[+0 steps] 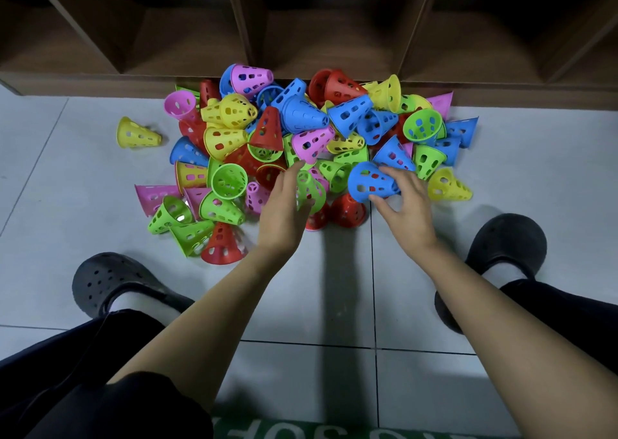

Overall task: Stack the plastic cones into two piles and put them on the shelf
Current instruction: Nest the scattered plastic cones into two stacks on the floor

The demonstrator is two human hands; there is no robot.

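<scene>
A heap of perforated plastic cones (301, 130) in blue, red, yellow, green and pink lies on the tiled floor before a dark wooden shelf (321, 43). My left hand (284, 211) grips a green cone (311, 191) at the heap's near edge. My right hand (404, 204) holds a blue cone (371, 182) lying on its side, fingers over its narrow end and thumb beneath. One yellow cone (137, 134) lies apart at the left.
The shelf has several open compartments along the floor behind the heap. My two feet in dark clogs (113, 284) (501, 248) stand at either side on the grey tiles. A green mat (301, 430) shows at the bottom edge.
</scene>
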